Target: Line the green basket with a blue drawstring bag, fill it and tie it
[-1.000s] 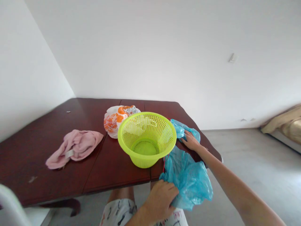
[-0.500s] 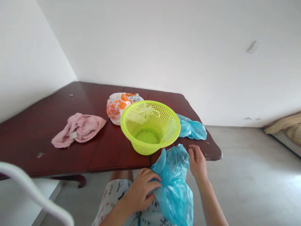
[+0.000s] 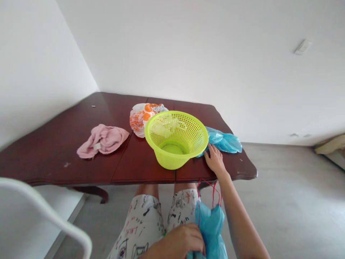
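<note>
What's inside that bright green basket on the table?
Nothing shows inside the green basket: its solid bottom looks bare. Behind it lies an orange-printed bag, partly hidden by its rim. The table under its base is covered.

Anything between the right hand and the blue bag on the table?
Nothing visible. The right hand lies flat on the table, fingertips at the near edge of the blue bag on the table. The green basket stands just left of that path, not across it. The left hand holds another blue bag over the lap.
</note>
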### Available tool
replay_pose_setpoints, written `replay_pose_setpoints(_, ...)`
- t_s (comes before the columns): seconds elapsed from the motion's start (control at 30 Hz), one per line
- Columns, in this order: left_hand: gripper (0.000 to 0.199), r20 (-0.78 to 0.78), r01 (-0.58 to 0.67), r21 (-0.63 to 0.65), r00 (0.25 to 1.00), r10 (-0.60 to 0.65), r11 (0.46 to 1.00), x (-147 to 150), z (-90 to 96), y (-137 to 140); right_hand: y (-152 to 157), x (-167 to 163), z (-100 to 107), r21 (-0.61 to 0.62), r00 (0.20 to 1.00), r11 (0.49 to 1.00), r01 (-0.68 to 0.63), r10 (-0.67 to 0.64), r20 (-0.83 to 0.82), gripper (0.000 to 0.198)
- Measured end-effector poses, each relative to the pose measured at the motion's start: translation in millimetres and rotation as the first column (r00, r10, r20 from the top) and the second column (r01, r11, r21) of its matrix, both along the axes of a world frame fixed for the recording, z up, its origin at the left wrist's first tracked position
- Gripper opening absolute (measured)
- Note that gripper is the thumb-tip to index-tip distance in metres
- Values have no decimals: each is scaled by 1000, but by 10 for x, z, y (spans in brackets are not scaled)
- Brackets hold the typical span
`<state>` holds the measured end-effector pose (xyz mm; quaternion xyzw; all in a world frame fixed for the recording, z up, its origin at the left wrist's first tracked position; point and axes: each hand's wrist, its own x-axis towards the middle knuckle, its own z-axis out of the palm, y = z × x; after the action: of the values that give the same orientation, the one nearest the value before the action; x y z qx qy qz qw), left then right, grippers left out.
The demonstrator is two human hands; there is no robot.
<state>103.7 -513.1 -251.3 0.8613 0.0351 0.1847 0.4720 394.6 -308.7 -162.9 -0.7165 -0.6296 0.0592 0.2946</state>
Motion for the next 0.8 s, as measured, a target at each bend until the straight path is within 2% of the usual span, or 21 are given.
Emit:
replay_pose_setpoints(0.03,50,-2,4,16,1000,-4,1000,-6,-8,-37,32,1,31,28,999,1000,-4,5,-35,65)
replay_pose_setpoints(0.1,42,-15,-33,55,999,34,998,-89,46,-78,-27,21,113,159,993,987,11,8,-118,54)
replay_pose_setpoints(0.17,31,-44,-100,93,994,105,991,-235,160,-67,-261,56,192,262,981,961,86,-36,-190,40)
replay_pose_setpoints(0.2,28,-61,-131,114,988,138,985,-318,223,-45,-433,70,214,259,974,958,127,-71,-217,35)
replay_pose_setpoints(0.27,26,-109,-159,161,978,178,974,-475,340,22,-844,66,193,109,963,981,163,-133,-235,35)
replay_pose_setpoints(0.33,28,-173,-143,203,969,179,969,-603,433,93,-1279,-1,60,-167,967,979,119,-152,-202,44)
replay_pose_setpoints(0.37,29,-207,-129,215,963,174,968,-653,472,121,-1485,-61,-47,-313,973,946,81,-143,-183,48)
replay_pose_setpoints(0.43,26,-259,-101,214,953,156,972,-719,538,157,-1847,-221,-319,-540,976,841,-12,-107,-189,54)
replay_pose_setpoints(0.5,23,-281,-72,176,952,120,982,-740,584,170,-2109,-409,-608,-637,958,760,-128,-71,-277,57)
replay_pose_setpoints(0.53,24,-284,-53,137,955,90,989,-735,595,173,-2194,-503,-734,-645,942,746,-167,-72,-327,54)
replay_pose_setpoints(0.6,34,-282,-2,-10,960,-1,1000,-704,580,181,-2267,-678,-904,-629,918,752,-198,-83,-388,41)
replay_pose_setpoints(0.67,47,-279,32,-271,954,-111,962,-667,522,201,-2223,-824,-920,-608,907,759,-235,-55,-418,30)
replay_pose_setpoints(0.7,59,-276,21,-421,949,-150,907,-653,485,215,-2169,-888,-862,-582,895,765,-276,-17,-446,28)
replay_pose_setpoints(0.73,73,-270,-8,-559,947,-173,829,-645,448,231,-2104,-948,-761,-539,867,772,-338,33,-497,29)
replay_pose_setpoints(0.8,99,-246,-72,-741,954,-170,668,-650,398,262,-1969,-1062,-450,-390,760,791,-471,140,-635,37)
